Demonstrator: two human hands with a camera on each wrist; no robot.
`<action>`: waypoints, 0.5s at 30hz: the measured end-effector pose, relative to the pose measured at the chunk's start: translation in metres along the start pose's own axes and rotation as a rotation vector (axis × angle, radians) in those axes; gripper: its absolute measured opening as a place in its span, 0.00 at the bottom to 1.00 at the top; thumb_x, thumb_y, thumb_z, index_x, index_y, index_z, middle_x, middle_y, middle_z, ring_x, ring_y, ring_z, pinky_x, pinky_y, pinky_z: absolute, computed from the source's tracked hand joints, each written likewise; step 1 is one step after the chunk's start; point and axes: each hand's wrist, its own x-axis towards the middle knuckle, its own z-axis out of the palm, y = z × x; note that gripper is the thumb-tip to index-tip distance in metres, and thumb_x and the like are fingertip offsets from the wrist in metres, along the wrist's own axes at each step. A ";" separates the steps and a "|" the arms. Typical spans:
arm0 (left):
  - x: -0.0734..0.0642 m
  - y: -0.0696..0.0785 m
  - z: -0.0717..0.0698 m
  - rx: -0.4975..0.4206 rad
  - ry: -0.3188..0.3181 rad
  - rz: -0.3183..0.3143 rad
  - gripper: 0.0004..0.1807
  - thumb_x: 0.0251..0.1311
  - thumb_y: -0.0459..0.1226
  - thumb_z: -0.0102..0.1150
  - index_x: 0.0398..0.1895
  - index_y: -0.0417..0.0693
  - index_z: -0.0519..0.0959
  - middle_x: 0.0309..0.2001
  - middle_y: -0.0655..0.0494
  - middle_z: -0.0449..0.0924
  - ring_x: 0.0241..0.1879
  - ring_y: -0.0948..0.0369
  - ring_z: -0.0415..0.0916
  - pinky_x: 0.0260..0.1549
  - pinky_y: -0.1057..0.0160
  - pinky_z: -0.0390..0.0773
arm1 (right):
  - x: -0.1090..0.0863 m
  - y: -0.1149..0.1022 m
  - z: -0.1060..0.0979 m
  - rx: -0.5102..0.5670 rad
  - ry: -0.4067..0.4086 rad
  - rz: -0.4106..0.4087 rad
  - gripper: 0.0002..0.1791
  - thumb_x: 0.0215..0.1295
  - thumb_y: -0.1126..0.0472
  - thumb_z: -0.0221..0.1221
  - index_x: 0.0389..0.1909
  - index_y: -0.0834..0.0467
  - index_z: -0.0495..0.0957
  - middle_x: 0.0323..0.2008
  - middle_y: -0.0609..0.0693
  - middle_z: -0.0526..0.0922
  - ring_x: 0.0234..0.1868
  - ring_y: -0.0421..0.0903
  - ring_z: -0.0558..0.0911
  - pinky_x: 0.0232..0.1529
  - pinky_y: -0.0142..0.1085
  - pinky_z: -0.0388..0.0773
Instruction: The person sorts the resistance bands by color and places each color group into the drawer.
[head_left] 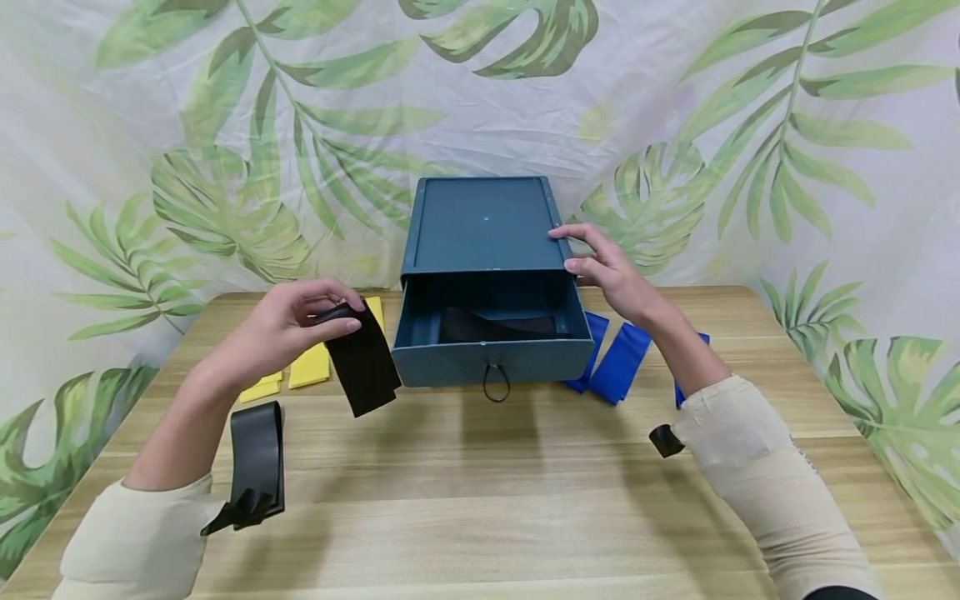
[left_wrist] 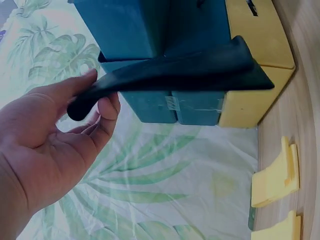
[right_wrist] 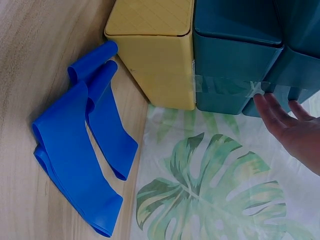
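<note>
My left hand (head_left: 296, 325) pinches a folded black flat band (head_left: 362, 362) between thumb and fingers, and it hangs down beside the drawer. In the left wrist view the left hand (left_wrist: 65, 130) holds the same band (left_wrist: 175, 70) in front of the boxes. A dark teal drawer (head_left: 450, 367) is pulled out of its box (head_left: 483, 225), and another black band (head_left: 495, 327) lies inside it. My right hand (head_left: 615, 271) rests its fingertips on the box's right edge. The right wrist view shows the right hand (right_wrist: 290, 125) with fingers extended against the teal side.
Blue bands (head_left: 621, 362) lie right of the drawers, yellow bands (head_left: 309, 367) left. Another folded black band (head_left: 257, 450) lies by my left forearm. Below the teal drawers stands a yellow one (right_wrist: 160, 70). Behind them hangs a leaf-print cloth (head_left: 480, 100).
</note>
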 end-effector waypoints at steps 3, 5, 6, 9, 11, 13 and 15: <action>-0.001 0.005 -0.001 -0.040 0.027 -0.057 0.09 0.69 0.32 0.66 0.50 0.43 0.83 0.49 0.56 0.82 0.46 0.66 0.83 0.44 0.72 0.78 | 0.000 0.000 0.000 -0.001 -0.001 0.001 0.28 0.77 0.59 0.47 0.74 0.64 0.63 0.80 0.56 0.53 0.70 0.62 0.67 0.69 0.67 0.63; -0.001 0.008 -0.002 -0.061 0.040 -0.082 0.11 0.68 0.34 0.67 0.51 0.43 0.84 0.49 0.60 0.83 0.46 0.66 0.83 0.43 0.71 0.79 | 0.000 0.000 0.000 -0.001 -0.002 0.003 0.28 0.77 0.58 0.47 0.74 0.63 0.63 0.80 0.56 0.54 0.70 0.62 0.67 0.69 0.67 0.63; -0.002 0.010 -0.002 -0.073 0.043 -0.090 0.11 0.68 0.34 0.68 0.51 0.43 0.84 0.49 0.61 0.83 0.45 0.66 0.83 0.43 0.71 0.79 | 0.000 0.000 0.000 -0.001 -0.002 0.004 0.28 0.77 0.58 0.47 0.74 0.63 0.63 0.80 0.56 0.54 0.70 0.63 0.67 0.69 0.67 0.63; -0.002 0.014 -0.004 -0.107 0.046 -0.095 0.12 0.68 0.33 0.67 0.52 0.43 0.84 0.50 0.62 0.83 0.44 0.64 0.83 0.42 0.69 0.80 | 0.000 -0.001 0.000 0.000 -0.001 0.007 0.28 0.77 0.58 0.47 0.74 0.63 0.63 0.80 0.56 0.53 0.70 0.63 0.68 0.69 0.67 0.63; -0.002 0.016 -0.004 -0.126 0.048 -0.096 0.12 0.68 0.33 0.67 0.53 0.43 0.84 0.51 0.63 0.83 0.46 0.64 0.83 0.43 0.69 0.80 | 0.000 -0.001 0.000 -0.001 -0.001 0.008 0.28 0.77 0.58 0.47 0.74 0.63 0.63 0.80 0.56 0.53 0.70 0.63 0.68 0.69 0.67 0.63; -0.001 0.019 -0.005 -0.145 0.048 -0.090 0.12 0.69 0.32 0.65 0.53 0.44 0.84 0.52 0.64 0.83 0.48 0.65 0.82 0.44 0.70 0.80 | 0.001 -0.001 0.000 -0.003 0.001 0.009 0.28 0.77 0.58 0.47 0.74 0.63 0.63 0.80 0.56 0.53 0.70 0.63 0.68 0.69 0.67 0.63; -0.001 0.021 -0.004 -0.159 0.058 -0.077 0.11 0.69 0.31 0.65 0.52 0.43 0.85 0.52 0.65 0.83 0.51 0.68 0.81 0.46 0.71 0.79 | 0.000 -0.001 0.000 -0.004 0.002 0.011 0.28 0.77 0.58 0.47 0.74 0.63 0.63 0.80 0.55 0.54 0.69 0.62 0.68 0.69 0.67 0.63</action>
